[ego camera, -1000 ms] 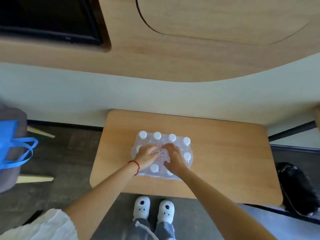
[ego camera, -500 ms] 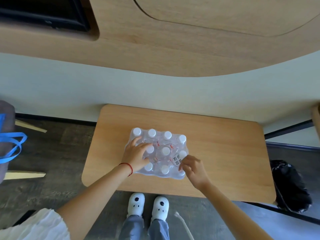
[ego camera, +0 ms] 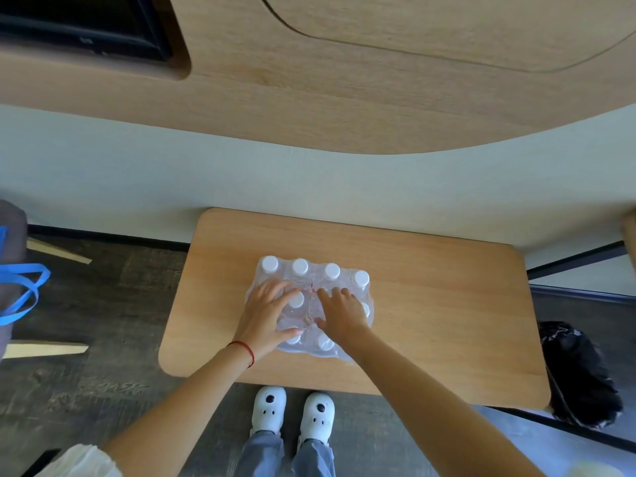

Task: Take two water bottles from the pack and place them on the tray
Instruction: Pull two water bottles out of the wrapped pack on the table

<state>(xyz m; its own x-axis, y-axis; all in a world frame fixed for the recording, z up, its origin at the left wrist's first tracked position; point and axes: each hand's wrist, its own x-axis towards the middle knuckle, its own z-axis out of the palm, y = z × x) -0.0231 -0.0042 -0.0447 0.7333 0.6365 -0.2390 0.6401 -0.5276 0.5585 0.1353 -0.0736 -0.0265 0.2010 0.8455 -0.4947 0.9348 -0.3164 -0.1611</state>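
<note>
Your pack of water bottles (ego camera: 311, 309) sits on the wooden table (ego camera: 447, 304), left of the middle and closer to the near edge than to the far one. It is wrapped in clear plastic, with white caps showing in rows (the far row of four is fully visible). Your left hand (ego camera: 266, 316) lies flat on the pack's left half, fingers spread and pressing on the wrap, not closed around any bottle. Your right hand (ego camera: 340, 315) rests on the right half just beside it, fingers bent onto the plastic at the middle seam; whether they pinch the wrap you cannot tell. A red string (ego camera: 245, 351) circles your left wrist.
</note>
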